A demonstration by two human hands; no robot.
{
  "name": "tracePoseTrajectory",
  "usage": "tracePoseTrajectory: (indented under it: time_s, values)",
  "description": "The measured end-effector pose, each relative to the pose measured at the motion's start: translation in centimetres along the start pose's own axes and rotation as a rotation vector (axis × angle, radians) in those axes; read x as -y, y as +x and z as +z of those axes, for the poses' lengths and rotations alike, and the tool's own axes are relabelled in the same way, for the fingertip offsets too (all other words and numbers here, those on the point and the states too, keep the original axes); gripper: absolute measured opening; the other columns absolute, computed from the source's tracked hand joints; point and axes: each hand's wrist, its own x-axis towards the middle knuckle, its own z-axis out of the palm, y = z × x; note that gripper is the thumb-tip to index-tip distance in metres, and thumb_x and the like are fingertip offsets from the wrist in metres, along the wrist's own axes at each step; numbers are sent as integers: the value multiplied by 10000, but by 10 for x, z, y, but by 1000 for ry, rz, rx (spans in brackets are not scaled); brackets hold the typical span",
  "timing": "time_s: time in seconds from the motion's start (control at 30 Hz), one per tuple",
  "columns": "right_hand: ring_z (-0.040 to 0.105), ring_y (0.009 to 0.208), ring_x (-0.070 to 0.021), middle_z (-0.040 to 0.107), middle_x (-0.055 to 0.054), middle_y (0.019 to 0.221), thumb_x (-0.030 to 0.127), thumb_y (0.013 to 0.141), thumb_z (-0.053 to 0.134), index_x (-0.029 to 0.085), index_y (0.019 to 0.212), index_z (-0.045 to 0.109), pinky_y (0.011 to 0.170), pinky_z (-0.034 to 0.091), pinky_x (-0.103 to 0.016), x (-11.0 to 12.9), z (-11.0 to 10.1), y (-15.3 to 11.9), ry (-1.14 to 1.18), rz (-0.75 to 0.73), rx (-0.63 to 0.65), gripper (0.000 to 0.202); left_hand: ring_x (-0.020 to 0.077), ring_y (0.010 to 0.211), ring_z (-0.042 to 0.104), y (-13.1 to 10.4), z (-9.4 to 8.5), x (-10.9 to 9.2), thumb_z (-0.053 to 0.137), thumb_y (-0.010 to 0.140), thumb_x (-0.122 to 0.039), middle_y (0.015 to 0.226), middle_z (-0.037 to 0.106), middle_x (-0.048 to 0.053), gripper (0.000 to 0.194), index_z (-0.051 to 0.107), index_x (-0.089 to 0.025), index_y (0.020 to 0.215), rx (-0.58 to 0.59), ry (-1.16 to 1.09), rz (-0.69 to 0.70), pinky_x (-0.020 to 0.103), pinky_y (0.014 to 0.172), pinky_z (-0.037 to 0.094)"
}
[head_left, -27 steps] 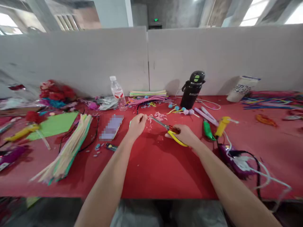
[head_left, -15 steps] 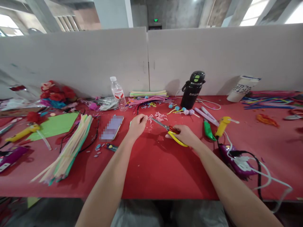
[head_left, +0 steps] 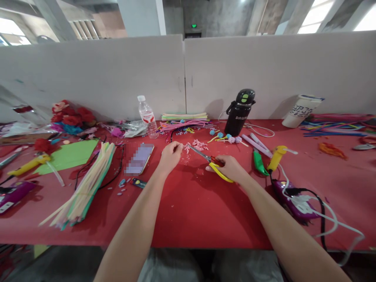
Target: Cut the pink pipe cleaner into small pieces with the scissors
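My right hand [head_left: 230, 167] grips a pair of scissors [head_left: 216, 168] with yellow and red handles, its blades pointing up and left. Pinched together, the fingers of my left hand [head_left: 172, 156] are just left of the blade tips. What they hold is too small to make out. Behind the blades lies a small heap of cut pink pipe cleaner pieces [head_left: 200, 145], with fine pink bits scattered on the red table cover [head_left: 190, 211] in front of it.
Left of my arms are a phone [head_left: 140, 158], a bundle of pale pipe cleaners [head_left: 91, 184] and a green sheet [head_left: 72, 154]. A water bottle [head_left: 147, 117] and black flask [head_left: 239, 113] stand behind. A yellow glue gun [head_left: 276, 157] and purple power strip [head_left: 293, 203] are to the right.
The scissor blade tips have shifted very slightly right, away from my left fingertips. Both hands otherwise stay almost in place, and the view has moved a touch.
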Motion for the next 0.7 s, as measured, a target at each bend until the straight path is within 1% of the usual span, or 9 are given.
tracePoseTrajectory:
  time_s: [0.23, 0.4, 0.53, 0.7]
  values:
    - [305, 534, -89, 358, 48, 549, 659, 619, 639, 183, 579, 405, 474, 205, -230, -2, 1, 1, 9, -15, 6, 532, 134, 637, 533, 0, 0, -1, 445, 854, -386, 660, 580, 9, 261, 582, -181, 771, 3, 21, 19, 238, 610, 398]
    - [297, 541, -88, 346, 54, 556, 631, 630, 654, 183, 590, 406, 471, 203, -223, -2, 1, 0, 16, -11, 25, 513, 133, 638, 530, -1, 0, 0, 451, 849, -383, 661, 574, 7, 252, 570, -183, 752, -1, 33, 36, 237, 611, 401]
    - [297, 543, -90, 340, 52, 553, 659, 627, 641, 183, 594, 418, 471, 207, -225, -2, 0, 1, 25, -17, 38, 527, 132, 636, 525, -1, 0, -1, 451, 849, -387, 658, 567, 5, 253, 565, -183, 751, -2, 31, 37, 239, 616, 402]
    - [291, 540, -93, 338, 47, 545, 699, 604, 630, 182, 574, 415, 471, 199, -232, -3, 2, 2, 17, -15, 23, 560, 133, 640, 524, -1, 0, -1, 456, 847, -387, 662, 569, 8, 255, 581, -179, 768, -4, 9, 28, 238, 614, 400]
